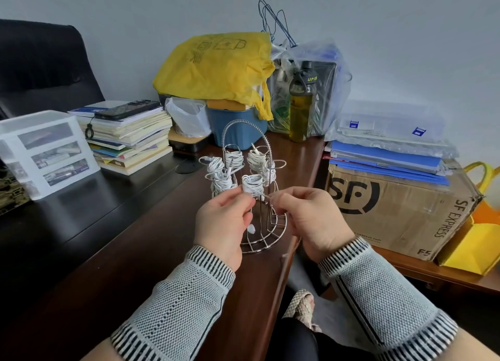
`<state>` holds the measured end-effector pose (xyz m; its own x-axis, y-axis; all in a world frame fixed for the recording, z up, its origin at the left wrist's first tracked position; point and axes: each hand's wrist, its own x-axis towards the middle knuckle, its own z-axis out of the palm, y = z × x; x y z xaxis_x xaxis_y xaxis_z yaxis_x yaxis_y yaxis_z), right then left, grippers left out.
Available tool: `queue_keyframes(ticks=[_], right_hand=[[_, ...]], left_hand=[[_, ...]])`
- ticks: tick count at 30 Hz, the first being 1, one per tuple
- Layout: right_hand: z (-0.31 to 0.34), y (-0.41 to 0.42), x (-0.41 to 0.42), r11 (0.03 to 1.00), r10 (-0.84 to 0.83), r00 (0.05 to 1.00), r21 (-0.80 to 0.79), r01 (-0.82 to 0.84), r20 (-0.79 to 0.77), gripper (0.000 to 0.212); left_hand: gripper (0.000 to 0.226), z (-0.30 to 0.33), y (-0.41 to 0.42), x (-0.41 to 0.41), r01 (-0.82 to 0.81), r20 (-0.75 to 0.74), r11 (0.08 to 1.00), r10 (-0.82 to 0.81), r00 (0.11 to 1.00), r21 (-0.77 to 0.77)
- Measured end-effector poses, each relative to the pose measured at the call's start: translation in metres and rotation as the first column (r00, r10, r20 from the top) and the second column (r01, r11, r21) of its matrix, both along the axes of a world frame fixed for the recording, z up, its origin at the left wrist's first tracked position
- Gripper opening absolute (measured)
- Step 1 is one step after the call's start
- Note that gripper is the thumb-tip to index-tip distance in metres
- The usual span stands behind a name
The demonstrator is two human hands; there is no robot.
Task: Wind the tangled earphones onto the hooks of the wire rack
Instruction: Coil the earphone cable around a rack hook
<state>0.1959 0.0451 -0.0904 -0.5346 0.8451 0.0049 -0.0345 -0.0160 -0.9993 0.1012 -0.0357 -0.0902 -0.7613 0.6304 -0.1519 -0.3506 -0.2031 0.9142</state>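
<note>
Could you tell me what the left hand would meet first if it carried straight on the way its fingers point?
Probably the earphone coil on the nearest hook of the wire rack; the left hand already has its fingertips right beside it.

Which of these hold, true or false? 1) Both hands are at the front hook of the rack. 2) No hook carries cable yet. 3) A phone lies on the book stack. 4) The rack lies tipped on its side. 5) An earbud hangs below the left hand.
1) True: left hand and right hand pinch cable at the front coil.
2) False: several hooks of the wire rack already carry wound earphones.
3) True: phone on the book stack.
4) False: it stands upright on the desk.
5) True: earbud.
</note>
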Motion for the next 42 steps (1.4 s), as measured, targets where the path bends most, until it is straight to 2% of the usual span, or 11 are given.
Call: queue_keyframes(ticks=[8,11,13,15,17,20,23,31,38,40,42], right_hand=[[0.020,0.003,0.011,0.997,0.028,0.997,0.079,-0.022,-0.076,0.015],[0.024,0.010,0.014,0.992,-0.057,0.998,0.108,0.059,-0.022,0.018],[0.027,0.019,0.013,0.963,-0.157,0.984,0.234,0.133,0.084,0.019],[0.032,0.026,0.011,0.850,-0.302,0.926,0.504,0.154,0.226,0.019],[0.041,0.025,0.004,0.655,-0.436,0.854,0.750,0.087,0.282,0.017],[0.055,0.013,-0.012,0.445,-0.491,0.835,0.895,-0.005,0.249,0.017],[0.064,0.004,-0.034,0.373,-0.507,0.800,0.918,-0.132,0.321,0.020],[0.065,-0.006,-0.072,0.431,-0.450,0.690,0.815,-0.388,0.566,0.011],[0.054,-0.025,-0.051,0.090,-0.474,0.752,0.874,-0.477,0.459,0.013],[0.046,-0.028,-0.042,0.015,-0.480,0.792,0.906,-0.423,0.378,0.010],[0.034,-0.027,-0.029,0.019,-0.417,0.873,0.963,-0.268,0.252,0.011]], left_hand=[[0.005,-0.002,0.004,-0.001,-0.039,0.012,0.999,0.039,0.999,0.019],[0.005,-0.002,0.006,-0.002,-0.055,0.023,0.998,0.055,0.998,0.017],[0.005,-0.002,0.008,-0.001,-0.071,0.024,0.997,0.071,0.997,0.010],[0.006,-0.002,0.010,0.000,-0.092,0.027,0.996,0.092,0.995,0.002],[0.007,-0.002,0.011,0.000,-0.106,0.028,0.994,0.106,0.994,-0.004],[0.009,-0.003,0.012,0.000,-0.110,0.023,0.994,0.110,0.994,-0.009],[0.013,-0.002,0.011,0.001,-0.112,0.035,0.994,0.112,0.993,0.001],[0.023,-0.001,0.011,0.000,-0.139,0.061,0.990,0.139,0.988,0.001],[0.017,-0.002,0.012,-0.004,-0.107,0.061,0.994,0.105,0.993,0.027],[0.010,-0.002,0.011,-0.005,-0.091,0.087,0.995,0.087,0.992,0.051],[0.008,-0.004,0.012,-0.005,-0.086,0.073,0.994,0.081,0.994,0.061]])
